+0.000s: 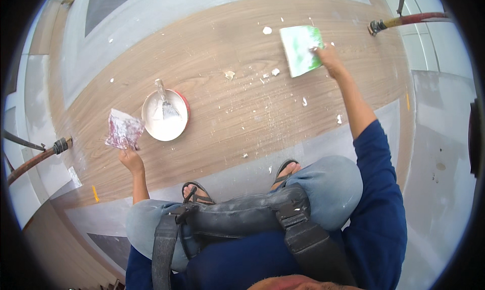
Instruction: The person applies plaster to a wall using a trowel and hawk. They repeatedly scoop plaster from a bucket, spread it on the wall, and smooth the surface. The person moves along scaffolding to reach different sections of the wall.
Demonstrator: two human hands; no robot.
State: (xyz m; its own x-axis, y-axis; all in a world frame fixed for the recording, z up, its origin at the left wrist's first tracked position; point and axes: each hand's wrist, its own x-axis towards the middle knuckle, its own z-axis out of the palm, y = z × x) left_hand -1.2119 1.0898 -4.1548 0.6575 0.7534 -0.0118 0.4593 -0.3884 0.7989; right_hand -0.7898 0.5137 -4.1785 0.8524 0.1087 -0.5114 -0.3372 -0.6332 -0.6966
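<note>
My right hand (327, 55) reaches far forward and grips the edge of a green and white plastic trowel board (301, 49), pressed flat on the wood-pattern floor (237, 113). My left hand (131, 159) holds a crumpled red and white plastic wrapper (123, 130) low over the floor at the left. Just right of the wrapper stands a round bowl (164, 115) with a red outer side, white paste inside, and a putty knife (165, 103) resting in it. I am squatting, with both sandalled feet (242, 181) on the floor.
White plaster crumbs (267, 30) and dust are scattered over the planks between bowl and board. A hose with a metal coupling (376, 25) lies at the upper right, another hose (55, 147) at the left. A dark bag (237, 217) hangs at my chest.
</note>
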